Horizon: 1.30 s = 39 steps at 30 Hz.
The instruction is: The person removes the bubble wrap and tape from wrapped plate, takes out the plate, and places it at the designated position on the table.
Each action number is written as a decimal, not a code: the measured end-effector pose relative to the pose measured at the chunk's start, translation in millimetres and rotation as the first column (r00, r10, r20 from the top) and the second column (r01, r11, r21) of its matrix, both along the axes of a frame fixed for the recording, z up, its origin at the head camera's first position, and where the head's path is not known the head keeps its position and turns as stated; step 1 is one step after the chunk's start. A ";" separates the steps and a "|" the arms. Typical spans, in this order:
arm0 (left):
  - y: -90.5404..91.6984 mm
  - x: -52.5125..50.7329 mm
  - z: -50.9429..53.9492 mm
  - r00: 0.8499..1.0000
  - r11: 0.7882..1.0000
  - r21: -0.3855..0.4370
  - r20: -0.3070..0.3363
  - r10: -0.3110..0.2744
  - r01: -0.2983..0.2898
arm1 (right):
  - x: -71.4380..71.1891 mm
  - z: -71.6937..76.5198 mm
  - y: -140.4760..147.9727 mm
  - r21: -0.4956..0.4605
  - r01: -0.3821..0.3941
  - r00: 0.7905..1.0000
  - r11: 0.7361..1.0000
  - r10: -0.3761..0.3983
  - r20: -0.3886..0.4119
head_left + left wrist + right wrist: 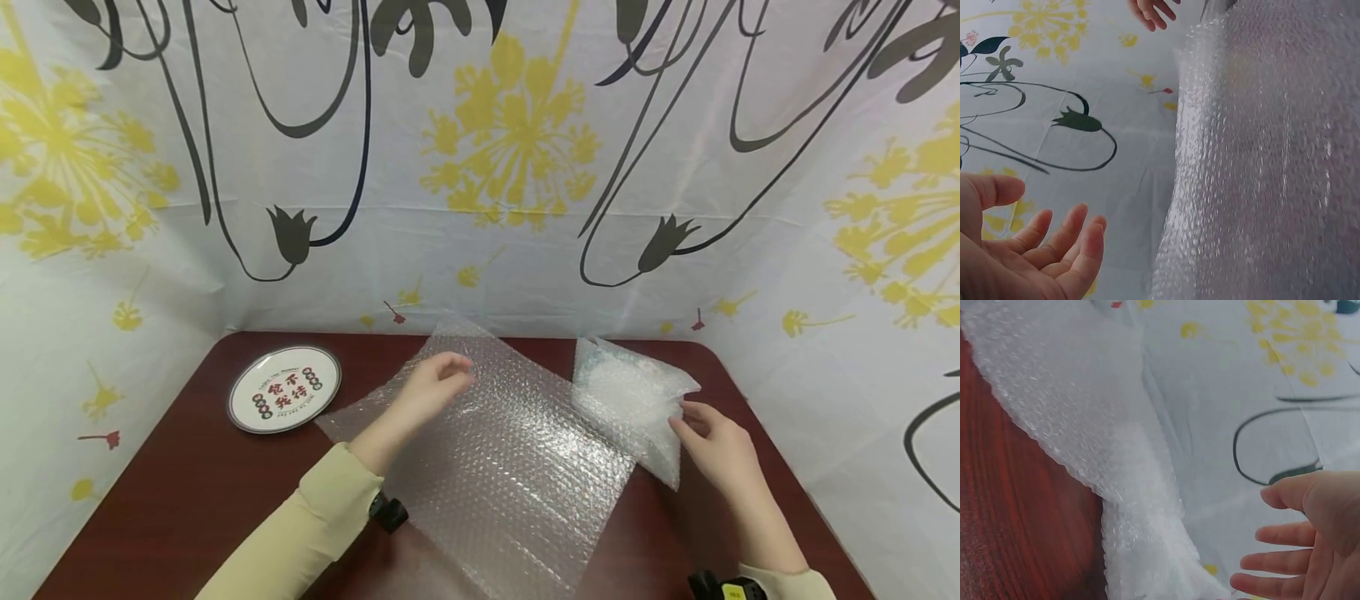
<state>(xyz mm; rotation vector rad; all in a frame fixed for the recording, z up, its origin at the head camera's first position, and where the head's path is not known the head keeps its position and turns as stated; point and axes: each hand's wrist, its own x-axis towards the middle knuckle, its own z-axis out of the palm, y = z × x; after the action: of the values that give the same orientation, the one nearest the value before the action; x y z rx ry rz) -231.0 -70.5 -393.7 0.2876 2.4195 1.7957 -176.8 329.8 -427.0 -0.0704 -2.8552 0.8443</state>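
Observation:
A sheet of bubble wrap [487,450] lies slantwise over the middle of the table. Above it my left hand [431,383] is raised with loosely bent fingers; in the left wrist view this hand [1041,250] holds nothing. Toward the back right sits a bundle in bubble wrap [626,392]; what is inside is hidden by the wrapping. Beside its right edge is my right hand [716,446], thumb and fingers apart. The right wrist view shows those fingers spread, with a gap between them and the wrap [1141,487].
A round white plate [285,390] with red and black print and a dark rim lies at the back left of the dark red table [187,483]. A patterned white cloth [480,275] hangs behind the table and along both sides.

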 end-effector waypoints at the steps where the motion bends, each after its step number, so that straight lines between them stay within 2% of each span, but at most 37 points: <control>1: 4.1 -1.9 -0.6 1.000 1.000 0.012 0.001 -0.006 0.006 | -0.6 -1.1 2.4 -0.015 0.016 1.000 1.000 -0.016 -0.006; 4: 17.6 -7.5 -3.6 0.999 0.998 0.048 0.007 -0.033 0.032 | -2.0 -3.7 8.4 -0.048 0.057 0.998 0.997 -0.057 -0.002; 8: 35.7 -13.8 -9.9 0.997 0.993 0.102 0.037 -0.071 0.066 | -5.7 -5.9 13.3 -0.089 0.098 0.995 0.991 -0.094 0.046; 12: 51.3 -19.8 -18.1 0.994 0.986 0.154 0.072 -0.078 0.066 | -12.1 -6.7 17.6 -0.137 0.140 0.986 0.981 -0.125 0.110; 19: 73.8 -29.5 -27.4 0.992 0.970 0.234 0.092 -0.084 0.061 | -18.8 -7.1 28.6 -0.217 0.204 0.964 0.955 -0.157 0.215; 21: 79.2 -32.1 -30.0 0.990 0.966 0.253 0.105 -0.091 0.062 | -18.8 -8.7 31.4 -0.263 0.230 0.957 0.937 -0.170 0.233; 26: 91.2 -37.1 -35.8 0.985 0.958 0.284 0.151 -0.086 0.040 | -17.7 -13.3 36.0 -0.388 0.296 0.943 0.873 -0.201 0.267; 32: 105.3 -42.0 -40.5 0.984 0.950 0.312 0.164 -0.065 0.011 | -18.5 -20.0 40.6 -0.464 0.339 0.930 0.819 -0.217 0.297; 36: 115.6 -45.4 -43.2 0.986 0.953 0.303 0.158 -0.055 0.005 | -17.9 -27.0 45.7 -0.518 0.396 0.913 0.758 -0.263 0.313; 39: 122.0 -48.4 -46.7 0.985 0.948 0.320 0.164 -0.059 0.003 | -17.8 -34.6 47.0 -0.560 0.424 0.903 0.711 -0.288 0.318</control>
<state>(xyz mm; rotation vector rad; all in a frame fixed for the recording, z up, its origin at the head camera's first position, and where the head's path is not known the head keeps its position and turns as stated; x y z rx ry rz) -279.4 51.5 -440.4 0.1874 1.9954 2.0993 -194.6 376.8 -461.7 -0.8141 -2.4463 1.7146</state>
